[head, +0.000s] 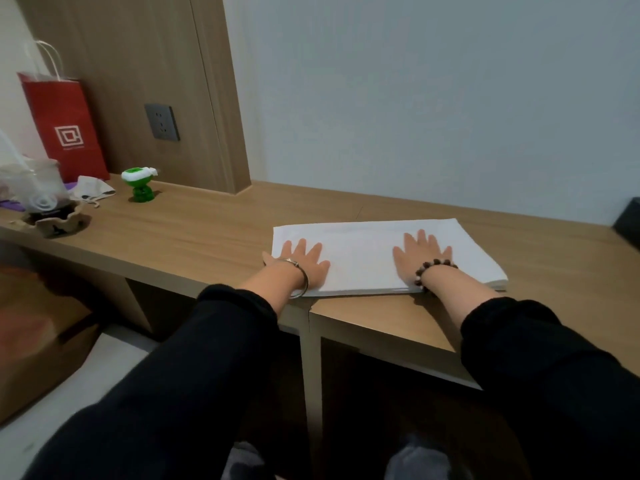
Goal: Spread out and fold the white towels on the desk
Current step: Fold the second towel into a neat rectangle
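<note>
A white towel (367,251) lies folded into a flat rectangle on the wooden desk (207,233), near the front edge. My left hand (301,259) presses flat on the towel's left end with its fingers spread. My right hand (420,256) lies flat on the right half, fingers straight and spread. Layered edges show at the towel's right front corner. A metal bangle sits on my left wrist and a bead bracelet on my right wrist.
At the desk's far left stand a red paper bag (65,129), a green toy figure (140,185), a crumpled cloth pouch (91,188) and a clear container (38,188). A dark object (628,223) sits at the right edge. A wall socket (162,121) is on the wood panel.
</note>
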The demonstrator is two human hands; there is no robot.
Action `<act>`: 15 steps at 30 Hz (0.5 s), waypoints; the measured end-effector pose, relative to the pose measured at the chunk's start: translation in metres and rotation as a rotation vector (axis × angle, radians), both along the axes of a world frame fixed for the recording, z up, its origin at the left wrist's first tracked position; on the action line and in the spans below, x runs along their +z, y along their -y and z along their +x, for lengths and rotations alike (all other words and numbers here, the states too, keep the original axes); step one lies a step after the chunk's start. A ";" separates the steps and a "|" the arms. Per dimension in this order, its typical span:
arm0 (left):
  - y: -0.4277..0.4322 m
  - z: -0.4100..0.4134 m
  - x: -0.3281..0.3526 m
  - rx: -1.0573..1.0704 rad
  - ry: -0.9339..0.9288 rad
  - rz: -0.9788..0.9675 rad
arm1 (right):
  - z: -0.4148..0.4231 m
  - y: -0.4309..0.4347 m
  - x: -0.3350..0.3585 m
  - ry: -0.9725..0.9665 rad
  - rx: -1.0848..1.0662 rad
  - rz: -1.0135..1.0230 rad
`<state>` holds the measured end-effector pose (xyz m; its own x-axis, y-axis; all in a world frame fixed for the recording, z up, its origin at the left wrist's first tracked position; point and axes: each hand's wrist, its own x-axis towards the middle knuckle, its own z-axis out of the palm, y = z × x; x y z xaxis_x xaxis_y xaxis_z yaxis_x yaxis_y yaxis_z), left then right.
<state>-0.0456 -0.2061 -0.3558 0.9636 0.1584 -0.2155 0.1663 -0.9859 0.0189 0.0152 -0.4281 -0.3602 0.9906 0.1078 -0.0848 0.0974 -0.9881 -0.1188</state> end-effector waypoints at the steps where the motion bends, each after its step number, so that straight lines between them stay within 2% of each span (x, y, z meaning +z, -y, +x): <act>1: -0.002 0.006 0.007 -0.005 -0.039 0.021 | 0.002 -0.008 0.001 0.001 0.037 0.023; 5: -0.001 0.039 0.027 -0.044 -0.090 0.089 | 0.028 -0.029 0.007 -0.015 0.120 0.059; 9: 0.016 0.071 0.016 -0.113 0.003 -0.022 | 0.054 -0.044 0.009 0.045 0.118 0.084; 15: 0.021 0.070 -0.017 -0.140 0.215 -0.051 | 0.045 -0.048 -0.012 0.052 0.162 0.024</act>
<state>0.0248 -0.2275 -0.3732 0.9999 0.0141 -0.0080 0.0148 -0.9959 0.0898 0.0603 -0.3798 -0.3727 0.9630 0.2678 -0.0297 0.2617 -0.9559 -0.1334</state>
